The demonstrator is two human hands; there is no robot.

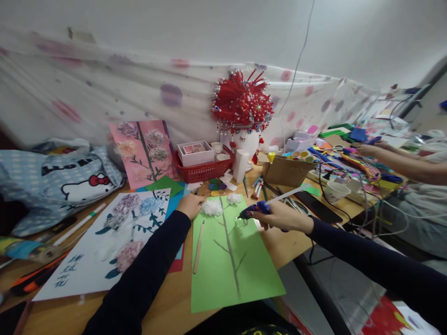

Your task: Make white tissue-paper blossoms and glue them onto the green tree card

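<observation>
My right hand (279, 216) is wrapped round a blue glue gun (257, 209) with a long whitish glue stick out of its back. Its nozzle points left, over a shiny clear patch on the green paper (209, 293). A dark stem with thin branches is painted on that paper. Two fluffy white flowers (212, 208) sit near its top edge. My left hand (191, 206) rests at the paper's upper left edge, fingers stretched toward the larger flower; whether they touch it I cannot tell. On the paper's left side lies a thin wooden stick (199, 249).
Left of the green paper is a white flower picture (84, 242). Behind stand a red basket (202, 173), a red beaded headdress (242, 100) and a pink picture (134, 153). At right are a paper cup (335, 191), cables, a phone (316, 207) and another person's arms (394, 158).
</observation>
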